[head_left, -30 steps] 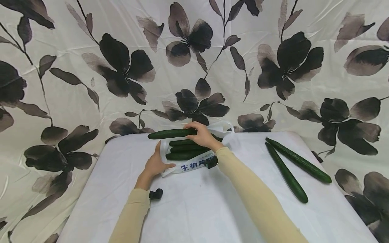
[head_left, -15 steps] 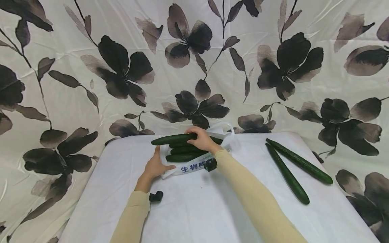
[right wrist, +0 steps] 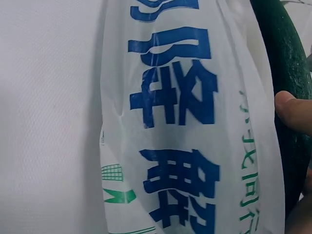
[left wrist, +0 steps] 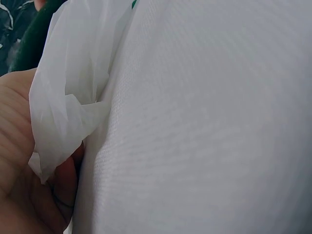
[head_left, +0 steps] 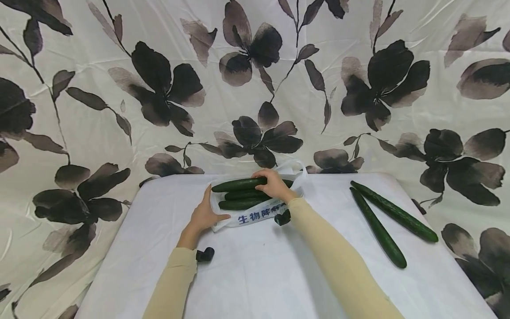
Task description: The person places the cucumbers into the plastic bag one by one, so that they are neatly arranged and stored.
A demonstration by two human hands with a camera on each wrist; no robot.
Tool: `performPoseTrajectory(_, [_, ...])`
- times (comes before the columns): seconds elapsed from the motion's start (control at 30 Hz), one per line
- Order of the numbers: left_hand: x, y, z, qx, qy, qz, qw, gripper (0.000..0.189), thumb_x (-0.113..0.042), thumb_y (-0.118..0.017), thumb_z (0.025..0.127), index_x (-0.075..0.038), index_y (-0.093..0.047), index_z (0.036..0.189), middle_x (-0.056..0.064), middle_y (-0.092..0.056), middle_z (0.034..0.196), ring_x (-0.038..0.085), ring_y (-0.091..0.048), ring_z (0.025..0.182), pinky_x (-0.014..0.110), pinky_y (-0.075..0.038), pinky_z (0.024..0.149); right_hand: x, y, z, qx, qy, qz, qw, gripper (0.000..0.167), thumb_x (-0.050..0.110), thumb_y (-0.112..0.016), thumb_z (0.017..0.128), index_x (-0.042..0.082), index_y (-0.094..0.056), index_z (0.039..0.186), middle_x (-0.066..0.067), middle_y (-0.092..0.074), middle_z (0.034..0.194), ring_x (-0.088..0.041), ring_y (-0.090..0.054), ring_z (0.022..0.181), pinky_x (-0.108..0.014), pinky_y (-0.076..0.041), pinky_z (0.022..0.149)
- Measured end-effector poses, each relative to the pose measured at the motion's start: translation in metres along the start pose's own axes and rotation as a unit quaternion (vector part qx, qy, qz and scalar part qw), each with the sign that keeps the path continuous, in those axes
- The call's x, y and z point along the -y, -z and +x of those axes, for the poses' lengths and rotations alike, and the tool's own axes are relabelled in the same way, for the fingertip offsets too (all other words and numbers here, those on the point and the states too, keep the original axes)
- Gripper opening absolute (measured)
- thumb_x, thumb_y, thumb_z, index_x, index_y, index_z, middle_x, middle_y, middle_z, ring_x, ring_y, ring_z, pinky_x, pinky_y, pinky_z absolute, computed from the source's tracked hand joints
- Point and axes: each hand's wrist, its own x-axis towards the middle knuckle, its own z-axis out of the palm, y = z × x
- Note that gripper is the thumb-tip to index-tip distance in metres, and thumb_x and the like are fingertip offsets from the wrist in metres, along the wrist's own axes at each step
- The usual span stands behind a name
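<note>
In the head view, my right hand (head_left: 272,185) grips a long green cucumber (head_left: 235,184) by its right part, over the mouth of a white plastic bag (head_left: 229,222) with blue lettering. More cucumbers (head_left: 241,204) lie inside the bag, side by side. At the bag's left end, my left hand (head_left: 203,217) holds the rim with thumb and forefinger spread apart. The left wrist view has the thin plastic (left wrist: 80,68) draped between palm and curled fingers. From the right wrist, a thumb (right wrist: 295,112) presses on a dark cucumber (right wrist: 287,48) beside the printed bag; the other fingers are mostly hidden.
Two cucumbers (head_left: 378,228) lie on the right side of the white-covered table (head_left: 247,279), close together at their far ends. A floral cloth (head_left: 255,79) hangs behind the table. The bag's handle loop (head_left: 299,166) sticks up at its far right.
My right hand has shifted slightly right and down with the cucumber, whose left end now lies within the bag's mouth instead of beyond its rim. The left hand stays at the rim.
</note>
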Motion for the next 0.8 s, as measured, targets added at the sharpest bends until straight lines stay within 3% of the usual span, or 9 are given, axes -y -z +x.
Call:
performPoseTrajectory(0.33, [-0.0006,0.0,-0.0008,-0.009,-0.011,-0.006,0.9999,0.13,-0.045,-0.089,0.065,-0.025,0.002,0.156,0.024,-0.046,0.142,0.049,-0.054,0.113,0.061,-0.041,0.093,-0.0054,0.0019,-0.0022,0.004,-0.016,-0.07,0.9974,0.032,0.008,-0.078,0.083,0.011,-0.071,0.114,-0.004,-0.066,0.114,-0.023,-0.058,0.11,-0.039,-0.044,0.097])
performPoseTrajectory(0.8, [0.0004,0.001,-0.0012,-0.012,-0.017,-0.003,0.9998,0.129,-0.043,-0.089,0.065,-0.026,0.001,0.156,0.023,-0.047,0.141,0.049,-0.054,0.113,0.06,-0.041,0.093,-0.0076,0.0001,-0.005,-0.01,-0.041,-0.076,0.9962,0.033,0.016,-0.08,0.082,0.014,-0.072,0.115,-0.003,-0.066,0.117,-0.022,-0.058,0.112,-0.04,-0.042,0.099])
